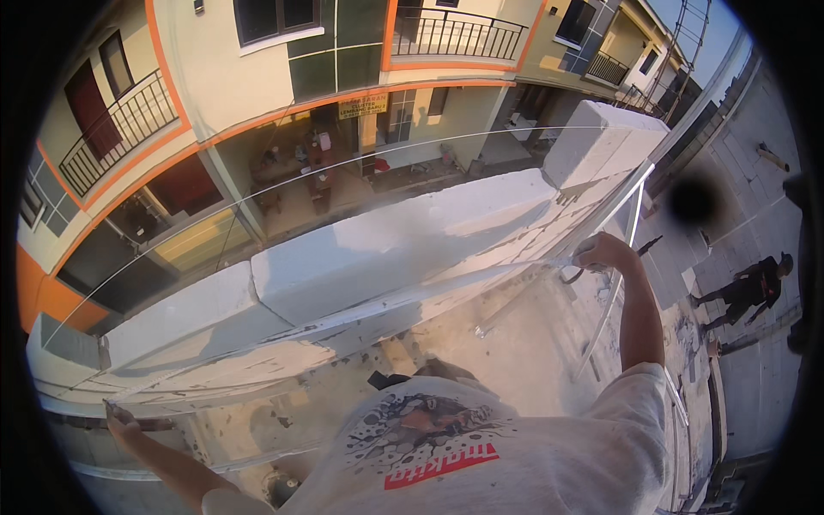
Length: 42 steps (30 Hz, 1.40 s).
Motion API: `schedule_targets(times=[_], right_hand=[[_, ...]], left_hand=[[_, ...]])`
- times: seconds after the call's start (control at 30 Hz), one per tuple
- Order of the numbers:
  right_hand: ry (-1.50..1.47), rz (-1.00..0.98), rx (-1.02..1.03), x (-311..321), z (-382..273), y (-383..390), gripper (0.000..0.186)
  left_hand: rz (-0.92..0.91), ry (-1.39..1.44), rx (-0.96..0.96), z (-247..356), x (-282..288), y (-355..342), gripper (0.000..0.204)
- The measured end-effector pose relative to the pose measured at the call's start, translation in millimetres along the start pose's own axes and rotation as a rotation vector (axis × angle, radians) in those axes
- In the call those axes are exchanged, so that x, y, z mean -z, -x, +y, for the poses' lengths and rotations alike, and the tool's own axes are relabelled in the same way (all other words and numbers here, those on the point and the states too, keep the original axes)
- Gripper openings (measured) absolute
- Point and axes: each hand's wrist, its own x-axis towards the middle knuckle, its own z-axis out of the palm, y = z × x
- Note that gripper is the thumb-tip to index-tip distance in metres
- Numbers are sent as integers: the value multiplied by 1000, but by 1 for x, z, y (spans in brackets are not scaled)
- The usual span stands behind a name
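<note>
Both arms are spread wide along a wall of large white blocks [403, 227]. A long pale strip, which looks like the blade of a tape measure [412, 297], runs along the near side of the wall between my hands. My right hand [601, 252] is closed around its right end, and a small dark curved piece shows below the fingers. At the far left, my left hand [123, 421] is at the wall's left end with its fingers together at the strip's other end. The fingertips there are small and partly hidden.
A thin white string line [360, 157] spans above the wall. A raised block [605, 142] stands at its right end, beside slanted metal bars [633, 206]. Another person [755, 287] is at the right. Houses with balconies [455, 34] stand beyond the wall.
</note>
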Motion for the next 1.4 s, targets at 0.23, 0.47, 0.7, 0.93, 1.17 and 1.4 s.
schedule_targets(times=[0.23, 0.47, 0.7, 0.93, 1.17, 1.4], right_hand=[[76, -390, 38, -83, -71, 43, 30], [-16, -501, 214, -175, -106, 21, 26], [-121, -351, 589, -262, -137, 8, 29], [-430, -336, 548, -251, -119, -5, 29], [-440, -251, 471, -183, -44, -32, 38], [-956, -146, 191, -146, 1, -34, 29]], left_hand=[[63, 47, -69, -28, -31, 17, 17], [-246, 15, -91, -64, -130, 109, 28], [-662, -182, 54, -163, -253, 368, 21], [-918, -487, 260, -229, -330, 539, 23], [-1105, -778, 210, -276, -399, 625, 26], [-1195, -727, 23, -311, -468, 705, 28]])
